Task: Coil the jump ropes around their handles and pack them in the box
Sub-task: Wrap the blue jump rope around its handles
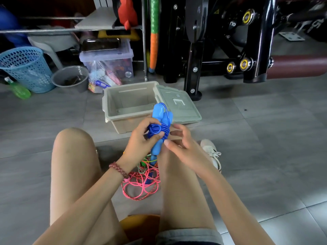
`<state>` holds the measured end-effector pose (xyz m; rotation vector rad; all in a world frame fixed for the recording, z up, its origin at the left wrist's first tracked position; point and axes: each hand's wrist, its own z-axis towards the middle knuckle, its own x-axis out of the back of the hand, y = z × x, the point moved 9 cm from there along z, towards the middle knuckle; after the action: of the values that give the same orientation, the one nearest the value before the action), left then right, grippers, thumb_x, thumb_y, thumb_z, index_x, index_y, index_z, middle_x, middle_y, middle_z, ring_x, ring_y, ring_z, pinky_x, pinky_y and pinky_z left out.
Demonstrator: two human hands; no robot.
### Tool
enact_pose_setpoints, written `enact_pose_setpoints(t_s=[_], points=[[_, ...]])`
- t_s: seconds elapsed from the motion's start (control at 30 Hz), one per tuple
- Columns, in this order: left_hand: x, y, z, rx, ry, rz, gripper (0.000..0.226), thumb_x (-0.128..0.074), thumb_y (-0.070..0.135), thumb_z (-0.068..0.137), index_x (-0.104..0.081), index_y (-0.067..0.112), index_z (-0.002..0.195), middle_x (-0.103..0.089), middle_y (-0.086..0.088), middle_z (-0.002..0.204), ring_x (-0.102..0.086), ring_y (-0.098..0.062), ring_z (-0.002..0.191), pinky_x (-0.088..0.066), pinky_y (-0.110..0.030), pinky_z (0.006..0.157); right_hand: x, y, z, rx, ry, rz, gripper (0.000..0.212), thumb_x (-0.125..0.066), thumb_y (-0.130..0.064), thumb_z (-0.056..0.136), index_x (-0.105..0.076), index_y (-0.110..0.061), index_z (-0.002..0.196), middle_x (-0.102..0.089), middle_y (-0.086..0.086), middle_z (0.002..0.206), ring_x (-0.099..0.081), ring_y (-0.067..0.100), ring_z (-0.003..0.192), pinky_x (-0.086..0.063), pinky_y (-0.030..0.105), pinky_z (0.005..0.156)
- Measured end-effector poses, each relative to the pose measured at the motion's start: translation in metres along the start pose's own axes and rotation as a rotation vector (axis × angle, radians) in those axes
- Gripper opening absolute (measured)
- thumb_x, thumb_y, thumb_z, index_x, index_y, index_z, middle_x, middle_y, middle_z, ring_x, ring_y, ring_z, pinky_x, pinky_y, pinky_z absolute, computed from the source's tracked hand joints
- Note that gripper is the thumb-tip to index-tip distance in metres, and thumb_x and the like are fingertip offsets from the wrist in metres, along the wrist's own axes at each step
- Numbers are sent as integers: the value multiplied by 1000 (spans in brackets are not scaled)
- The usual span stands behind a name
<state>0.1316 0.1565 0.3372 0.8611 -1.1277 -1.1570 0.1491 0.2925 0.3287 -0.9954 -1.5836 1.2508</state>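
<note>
A blue jump rope (160, 129) is coiled around its two light-blue handles (160, 112), held upright above my knees. My left hand (141, 138) grips the bundle at the coil, thumb pressed on the rope. My right hand (178, 144) hovers just right of the bundle with fingers loosely spread, a fingertip close to the lower handle. An open beige box (113, 110) stands on the floor just beyond, with nothing visible inside, its lid (177, 105) leaning at its right side. A tangle of pink, green and orange ropes (141, 181) lies on the floor between my legs.
A black exercise machine (221, 41) stands behind the box at right. At left are a blue mesh basket (26, 68), a grey bucket (70, 78), a clear storage bin (108, 62) and a green bottle (17, 89). My white shoe (212, 152) rests on grey tiles.
</note>
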Motion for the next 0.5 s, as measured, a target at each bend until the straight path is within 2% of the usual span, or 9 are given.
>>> enact_pose_setpoints(t_s=[0.07,0.1,0.17,0.2,0.27,0.33,0.37,0.43,0.5], points=[[8,13,1,-38,51,-115,12,-58,18,86,-49,19,95,-53,13,92,-52,-4,83,-43,-18,77,-13,-6,4,-8,-22,134,51,-59,-15,93,-31,-21,135,-62,0,110,-67,2,79,-51,15,72],[10,18,2,-50,44,-150,8,-52,20,90,-46,19,95,-51,6,94,-49,-8,82,-43,-21,76,-23,-7,7,-29,-63,206,53,-59,-17,94,-30,-22,137,-64,1,111,-68,10,86,-54,21,73],[11,27,6,-55,4,-194,3,-41,24,96,-43,21,95,-47,-3,98,-47,-15,82,-44,-28,73,-42,-8,16,-54,-116,308,55,-60,-21,92,-29,-26,136,-64,-4,112,-65,19,101,-55,39,83],[14,30,9,-57,11,-188,6,-37,22,98,-42,20,95,-47,-1,97,-48,-11,81,-44,-24,72,-46,-9,22,-29,-97,321,53,-59,-17,92,-29,-27,135,-63,-7,108,-63,14,99,-54,43,86],[31,35,16,-88,124,-30,9,-35,13,98,-43,16,96,-49,8,93,-49,3,79,-41,-13,74,-46,-16,30,65,-27,219,53,-53,-5,94,-30,-32,134,-60,-10,99,-60,1,85,-50,32,85],[50,30,24,-62,245,210,9,-38,9,99,-44,15,102,-54,17,95,-54,7,86,-42,-15,78,-41,-17,40,132,36,167,55,-52,-1,93,-34,-39,129,-60,-16,98,-57,-3,83,-46,21,85],[55,24,28,-20,254,321,8,-41,12,99,-44,16,105,-57,17,95,-58,1,87,-45,-23,77,-39,-18,45,142,55,179,56,-52,0,93,-36,-42,126,-62,-18,97,-57,-3,84,-45,19,85],[59,7,37,68,210,463,7,-46,22,97,-45,18,102,-63,11,83,-64,-14,77,-45,-31,68,-38,-17,55,157,54,141,57,-53,0,92,-35,-44,125,-63,-25,94,-58,-6,81,-45,13,81],[58,-6,43,104,153,517,14,-47,26,97,-48,23,83,-58,6,66,-59,-22,67,-41,-34,60,-35,-13,63,169,35,56,61,-56,-6,93,-32,-41,136,-62,-31,97,-58,-10,85,-44,9,84]])
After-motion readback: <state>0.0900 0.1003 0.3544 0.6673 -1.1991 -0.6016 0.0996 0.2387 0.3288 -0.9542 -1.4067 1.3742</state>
